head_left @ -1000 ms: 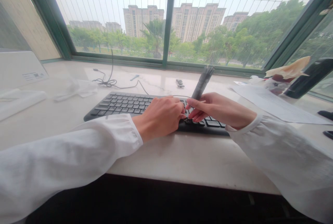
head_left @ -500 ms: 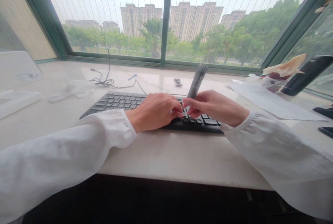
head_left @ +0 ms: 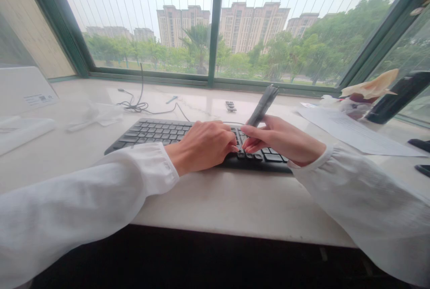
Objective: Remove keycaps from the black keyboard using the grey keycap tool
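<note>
Under left hand (head_left: 204, 148), right hand (head_left: 281, 139): keyboard (head_left: 159, 132); right gripping dark tool (head_left: 263, 106), left's grip unclear.

From where I stand, a black keyboard (head_left: 157, 133) lies flat on the pale countertop (head_left: 235, 204), its rows of dark keys partly hidden toward the right. Over that part, a dark grey brush-like tool (head_left: 264, 104) is held aslant, its frayed end up and leaning right, its lower end hidden.
</note>
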Available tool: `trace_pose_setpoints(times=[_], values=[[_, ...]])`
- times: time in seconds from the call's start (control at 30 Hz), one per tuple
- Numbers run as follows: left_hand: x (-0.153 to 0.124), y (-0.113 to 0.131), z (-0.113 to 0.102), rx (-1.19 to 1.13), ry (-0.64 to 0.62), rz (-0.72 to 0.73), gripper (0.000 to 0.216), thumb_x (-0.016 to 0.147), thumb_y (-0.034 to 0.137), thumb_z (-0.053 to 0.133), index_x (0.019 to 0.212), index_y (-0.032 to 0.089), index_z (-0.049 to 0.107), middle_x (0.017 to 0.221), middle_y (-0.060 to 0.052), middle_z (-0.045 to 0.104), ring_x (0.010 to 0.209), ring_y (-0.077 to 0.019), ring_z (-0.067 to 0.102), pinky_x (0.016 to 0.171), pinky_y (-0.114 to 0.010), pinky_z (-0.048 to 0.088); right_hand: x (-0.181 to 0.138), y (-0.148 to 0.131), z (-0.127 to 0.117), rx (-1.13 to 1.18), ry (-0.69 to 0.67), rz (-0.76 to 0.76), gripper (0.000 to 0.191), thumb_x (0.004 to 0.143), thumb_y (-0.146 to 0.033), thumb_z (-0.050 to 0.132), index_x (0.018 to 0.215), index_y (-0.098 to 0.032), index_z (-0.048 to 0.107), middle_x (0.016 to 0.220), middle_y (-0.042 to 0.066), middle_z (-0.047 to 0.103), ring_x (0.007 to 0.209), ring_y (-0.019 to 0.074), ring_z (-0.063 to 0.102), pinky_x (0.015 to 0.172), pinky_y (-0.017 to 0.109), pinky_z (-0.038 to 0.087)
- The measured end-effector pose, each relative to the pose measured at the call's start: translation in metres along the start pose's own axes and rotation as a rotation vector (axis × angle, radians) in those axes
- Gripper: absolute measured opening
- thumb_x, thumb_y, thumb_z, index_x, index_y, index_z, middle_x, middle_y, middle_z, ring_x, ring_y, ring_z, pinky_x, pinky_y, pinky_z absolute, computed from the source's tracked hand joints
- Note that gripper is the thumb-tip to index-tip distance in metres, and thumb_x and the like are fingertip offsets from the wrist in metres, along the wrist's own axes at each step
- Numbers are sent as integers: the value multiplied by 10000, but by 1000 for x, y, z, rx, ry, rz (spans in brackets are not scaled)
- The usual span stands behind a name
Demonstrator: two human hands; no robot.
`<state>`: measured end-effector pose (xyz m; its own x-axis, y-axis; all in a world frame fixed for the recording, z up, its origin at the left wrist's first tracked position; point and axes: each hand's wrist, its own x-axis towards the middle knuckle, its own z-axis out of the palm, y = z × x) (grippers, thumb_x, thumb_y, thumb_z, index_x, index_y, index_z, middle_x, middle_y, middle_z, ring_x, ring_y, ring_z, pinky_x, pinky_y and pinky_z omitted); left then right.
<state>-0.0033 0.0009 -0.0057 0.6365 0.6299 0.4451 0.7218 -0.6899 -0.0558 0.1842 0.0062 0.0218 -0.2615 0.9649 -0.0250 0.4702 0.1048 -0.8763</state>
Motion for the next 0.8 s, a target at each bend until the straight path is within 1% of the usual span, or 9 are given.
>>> trace_pose_setpoints(times=[0.27,0.43,0.57,0.8], values=[[0,1,5,-21,44,-42,177,865,296,542,814,237,701,830,7,691,782,-183,612,521,-273,326,-3,-2,7,-23,7,-28,180,885,-320,605,872,-144,567,657,60,672,638,157,693,609,235,601],[1,-4,4,-66,32,-11,165,864,287,552,837,237,707,835,6,692,787,-174,612,570,-274,367,-1,2,6,-81,-18,-77,184,902,-343,569,879,-161,562,705,63,684,687,175,703,661,279,602],[2,-7,3,-97,18,25,156,865,284,558,842,249,709,837,11,691,797,-173,611,607,-275,386,1,5,3,-100,-50,-131,159,901,-329,566,901,-170,550,713,56,684,697,176,700,671,287,595],[1,-8,3,-111,16,35,151,864,282,572,847,245,717,810,2,681,754,-162,602,618,-275,389,0,4,6,-26,-41,-101,136,905,-298,558,923,-166,529,732,64,689,707,177,695,673,293,584]])
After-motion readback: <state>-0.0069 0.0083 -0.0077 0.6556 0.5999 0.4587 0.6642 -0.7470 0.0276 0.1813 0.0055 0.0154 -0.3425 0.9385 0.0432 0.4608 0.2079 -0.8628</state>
